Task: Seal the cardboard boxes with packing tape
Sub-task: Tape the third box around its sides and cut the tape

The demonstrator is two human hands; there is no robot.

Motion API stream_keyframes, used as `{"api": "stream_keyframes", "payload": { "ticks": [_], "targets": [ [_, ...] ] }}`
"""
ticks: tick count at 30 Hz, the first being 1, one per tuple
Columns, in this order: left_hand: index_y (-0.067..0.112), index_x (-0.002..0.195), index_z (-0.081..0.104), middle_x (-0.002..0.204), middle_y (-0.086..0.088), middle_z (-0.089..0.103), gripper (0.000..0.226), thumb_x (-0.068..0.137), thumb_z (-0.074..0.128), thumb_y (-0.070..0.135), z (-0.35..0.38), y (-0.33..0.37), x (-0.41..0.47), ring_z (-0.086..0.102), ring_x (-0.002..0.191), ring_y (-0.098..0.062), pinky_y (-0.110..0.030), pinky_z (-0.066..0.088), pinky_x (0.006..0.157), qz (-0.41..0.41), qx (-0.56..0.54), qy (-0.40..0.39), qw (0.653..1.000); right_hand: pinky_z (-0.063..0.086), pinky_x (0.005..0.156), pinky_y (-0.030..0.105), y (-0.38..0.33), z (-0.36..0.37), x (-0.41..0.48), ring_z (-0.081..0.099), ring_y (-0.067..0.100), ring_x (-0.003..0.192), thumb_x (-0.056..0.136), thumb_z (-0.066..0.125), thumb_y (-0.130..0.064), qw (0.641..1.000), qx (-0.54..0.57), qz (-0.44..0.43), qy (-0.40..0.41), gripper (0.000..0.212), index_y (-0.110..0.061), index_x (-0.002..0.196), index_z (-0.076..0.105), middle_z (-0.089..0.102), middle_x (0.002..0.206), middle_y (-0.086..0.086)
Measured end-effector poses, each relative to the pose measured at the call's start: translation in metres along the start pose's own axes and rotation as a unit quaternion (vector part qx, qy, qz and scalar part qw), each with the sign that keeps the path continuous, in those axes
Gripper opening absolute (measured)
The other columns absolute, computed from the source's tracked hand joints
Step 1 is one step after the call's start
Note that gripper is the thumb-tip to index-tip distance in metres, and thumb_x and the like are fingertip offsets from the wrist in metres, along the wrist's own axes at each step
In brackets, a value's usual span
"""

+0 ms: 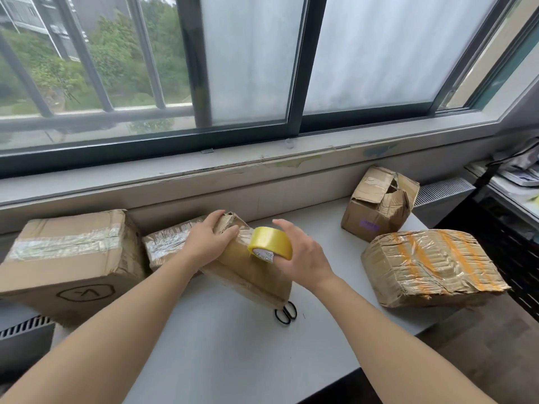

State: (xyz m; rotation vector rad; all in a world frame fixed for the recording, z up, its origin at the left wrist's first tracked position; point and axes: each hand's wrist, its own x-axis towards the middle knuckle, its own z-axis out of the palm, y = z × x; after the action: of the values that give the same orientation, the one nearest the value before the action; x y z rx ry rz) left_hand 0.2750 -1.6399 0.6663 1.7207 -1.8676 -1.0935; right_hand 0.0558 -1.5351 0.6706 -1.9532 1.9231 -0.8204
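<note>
Head-worn wide-angle view, looking forward and down, close over the table (pixel 233 351), facing the window (pixel 379 53) ahead

Left hand (pixel 208 243) and right hand (pixel 303 256) bare, forearms (pixel 122 313) unsleeved.

Held both bare forearms stretched forward, converging from the lower corners toward the middle. Gripped the raised end of a box (pixel 250 275) with left hand (pixel 208 242), palm down, fingers curled over the torn edge, thumb along the side. Clasped a tape roll (pixel 269 243) in right hand (pixel 302 253), back upward, wrist slightly bent, index finger lifted.
</note>
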Motion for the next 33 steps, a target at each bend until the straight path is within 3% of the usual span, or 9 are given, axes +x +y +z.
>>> {"api": "stream_keyframes", "payload": {
  "ticks": [4,8,10,13,16,22,25,29,33],
  "targets": [
    [0.029,0.152,0.044,0.153,-0.003,0.048,0.063,0.095,0.066,0.047,0.012,-0.028,-0.026,0.047,0.136,-0.025,-0.033,0.038,0.102,-0.047,-0.074,0.012,0.996,0.045,0.088,0.033,0.001,0.009,-0.002,0.061,0.025,0.112,0.084,0.074,-0.023,0.998,-0.036,-0.005,-0.056,0.058,-0.021,0.137,0.054,0.060,0.133,-0.004],
    [0.036,0.151,0.043,0.150,-0.001,0.048,0.062,0.095,0.066,0.049,0.020,-0.058,-0.045,0.052,0.118,-0.021,-0.030,0.045,0.085,-0.115,-0.155,-0.002,0.981,0.045,0.079,0.039,-0.003,0.028,-0.007,0.065,0.032,0.092,0.076,0.080,-0.022,0.980,-0.151,-0.084,-0.100,0.053,-0.014,0.126,0.062,0.068,0.114,0.005],
    [0.038,0.150,0.044,0.148,0.001,0.050,0.062,0.093,0.066,0.053,0.022,-0.070,-0.051,0.052,0.120,-0.022,-0.032,0.044,0.088,-0.140,-0.173,0.001,0.975,0.043,0.070,0.037,-0.007,0.041,-0.005,0.067,0.029,0.078,0.065,0.088,-0.026,0.962,-0.209,-0.148,-0.092,0.056,-0.016,0.115,0.066,0.068,0.095,0.002],
    [0.037,0.148,0.045,0.148,0.002,0.050,0.060,0.094,0.065,0.054,0.026,-0.090,-0.057,0.051,0.126,-0.024,-0.036,0.042,0.096,-0.155,-0.181,0.013,0.971,0.029,0.077,0.037,-0.022,0.042,0.002,0.065,0.027,0.089,0.084,0.074,-0.034,0.933,-0.290,-0.166,-0.130,0.045,-0.021,0.124,0.058,0.064,0.105,0.001],
    [0.035,0.148,0.045,0.147,-0.001,0.051,0.059,0.095,0.065,0.052,0.027,-0.108,-0.065,0.052,0.124,-0.024,-0.038,0.045,0.099,-0.175,-0.214,0.017,0.961,0.029,0.082,0.039,-0.017,0.031,0.002,0.061,0.028,0.098,0.096,0.060,-0.037,0.895,-0.371,-0.163,-0.188,0.040,-0.028,0.134,0.050,0.059,0.112,0.005],
    [0.029,0.149,0.045,0.141,-0.002,0.052,0.057,0.099,0.063,0.048,0.028,-0.124,-0.075,0.054,0.118,-0.021,-0.034,0.045,0.092,-0.182,-0.261,0.002,0.948,0.032,0.091,0.037,0.001,0.028,-0.011,0.059,0.020,0.113,0.092,0.063,-0.049,0.931,-0.260,-0.099,-0.235,0.053,-0.041,0.141,0.041,0.060,0.125,-0.007],
    [0.029,0.147,0.048,0.137,-0.001,0.055,0.054,0.098,0.065,0.045,0.027,-0.131,-0.079,0.058,0.116,-0.021,-0.033,0.049,0.091,-0.189,-0.276,-0.001,0.942,0.033,0.096,0.037,0.005,0.031,-0.014,0.059,0.019,0.111,0.090,0.063,-0.041,0.919,-0.278,-0.117,-0.252,0.054,-0.040,0.140,0.042,0.061,0.122,-0.009],
    [0.030,0.145,0.050,0.134,0.000,0.059,0.053,0.097,0.068,0.044,0.026,-0.134,-0.079,0.064,0.106,-0.017,-0.030,0.054,0.074,-0.205,-0.303,-0.014,0.931,0.034,0.095,0.039,0.011,0.029,-0.017,0.064,0.021,0.101,0.092,0.054,-0.064,0.909,-0.325,-0.130,-0.224,0.052,-0.038,0.136,0.045,0.066,0.115,-0.010],
    [0.030,0.142,0.052,0.124,0.004,0.062,0.054,0.094,0.072,0.043,0.023,-0.135,-0.075,0.067,0.103,-0.018,-0.032,0.056,0.072,-0.208,-0.314,-0.025,0.926,0.035,0.092,0.040,0.013,0.027,-0.015,0.065,0.021,0.098,0.092,0.048,-0.072,0.904,-0.337,-0.135,-0.224,0.055,-0.038,0.135,0.044,0.069,0.112,-0.010]
  ]
}}
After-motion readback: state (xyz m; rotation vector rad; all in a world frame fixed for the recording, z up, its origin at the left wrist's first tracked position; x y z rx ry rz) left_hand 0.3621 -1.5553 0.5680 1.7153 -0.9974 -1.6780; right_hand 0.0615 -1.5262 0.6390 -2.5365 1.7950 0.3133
